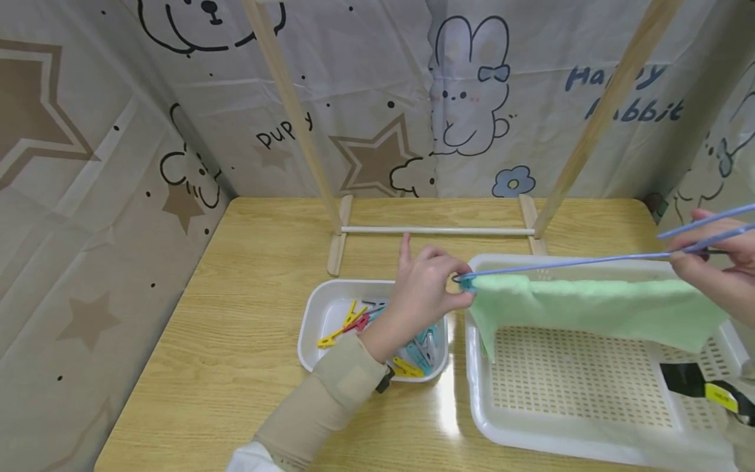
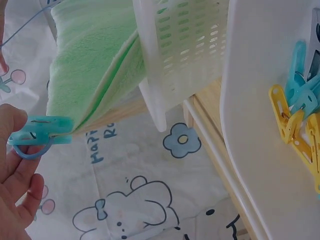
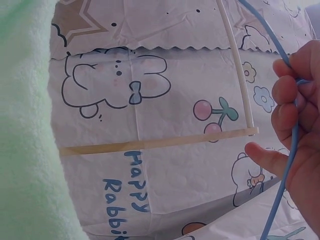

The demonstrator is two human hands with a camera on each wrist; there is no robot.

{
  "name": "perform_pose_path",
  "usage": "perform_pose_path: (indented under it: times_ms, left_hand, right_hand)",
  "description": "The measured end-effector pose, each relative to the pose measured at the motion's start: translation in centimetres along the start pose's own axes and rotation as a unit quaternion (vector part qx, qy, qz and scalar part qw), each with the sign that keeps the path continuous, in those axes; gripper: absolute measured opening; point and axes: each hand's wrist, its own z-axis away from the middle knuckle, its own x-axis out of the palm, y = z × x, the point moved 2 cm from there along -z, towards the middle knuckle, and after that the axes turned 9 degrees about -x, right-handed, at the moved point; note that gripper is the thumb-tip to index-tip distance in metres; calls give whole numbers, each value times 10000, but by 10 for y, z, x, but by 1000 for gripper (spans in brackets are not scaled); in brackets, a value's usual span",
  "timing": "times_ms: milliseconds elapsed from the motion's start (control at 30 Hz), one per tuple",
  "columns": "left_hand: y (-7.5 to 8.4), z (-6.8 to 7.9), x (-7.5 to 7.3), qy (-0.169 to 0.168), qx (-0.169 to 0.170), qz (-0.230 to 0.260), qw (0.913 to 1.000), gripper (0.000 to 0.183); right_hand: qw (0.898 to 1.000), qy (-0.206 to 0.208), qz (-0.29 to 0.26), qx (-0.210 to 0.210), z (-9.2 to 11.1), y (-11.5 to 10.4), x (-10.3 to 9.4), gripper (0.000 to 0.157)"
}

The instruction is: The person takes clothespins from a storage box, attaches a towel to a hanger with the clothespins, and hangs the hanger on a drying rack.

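My left hand [image 1: 420, 283] pinches a teal clothespin [image 2: 47, 123] between thumb and fingers. That clothespin sits at the left end of a blue wire hanger [image 1: 569, 263], by its small loop, with its jaws on the corner of a light green towel [image 1: 590, 307]. The towel hangs folded below the hanger's lower bar, over the white basket [image 1: 480, 413]. On the right, my right hand [image 1: 716, 255] grips the hanger's wire, fingers curled round it. In the right wrist view the wire [image 3: 294, 145] runs across the palm, and the towel fills the left edge.
A white tub [image 1: 309, 331] of yellow, red, teal and grey clothespins [image 1: 419, 354] stands left of the basket, partly under my left forearm. Behind them stands a wooden rack [image 1: 295, 111] with a white lower rod [image 1: 436, 231]. Patterned cloth hangs around the table.
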Motion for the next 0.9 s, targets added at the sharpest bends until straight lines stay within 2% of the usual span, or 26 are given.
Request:
perform_pose_path:
  times_ms: [300, 500, 633, 700, 733, 800, 900]
  left_hand:
    - [0, -2, 1, -91, -108, -5, 9999, 16]
    - [0, -2, 2, -209, -136, -184, 9995, 20]
    - [2, -3, 4, -149, -136, -540, 9983, 22]
    - [1, -3, 5, -78, -237, -541, 9982, 23]
    - [0, -3, 5, -43, -300, -475, 9984, 23]
    - [-1, -3, 4, 9, -424, -264, 9988, 23]
    - [-3, -3, 4, 45, -468, 43, 9989, 22]
  right_hand:
    - [9999, 108, -115, -57, 0, 1, 0, 16]
    - [9996, 206, -112, 179, 1, 1, 0, 43]
    - [9993, 286, -167, 179, 3, 0, 1, 39]
    - [9989, 341, -213, 228, 4, 1, 1, 40]
    - [9990, 343, -198, 216, 13, 16, 2, 39]
    - [9985, 376, -227, 334, 18, 23, 3, 45]
    - [9972, 350, -133, 654, 31, 40, 3, 42]
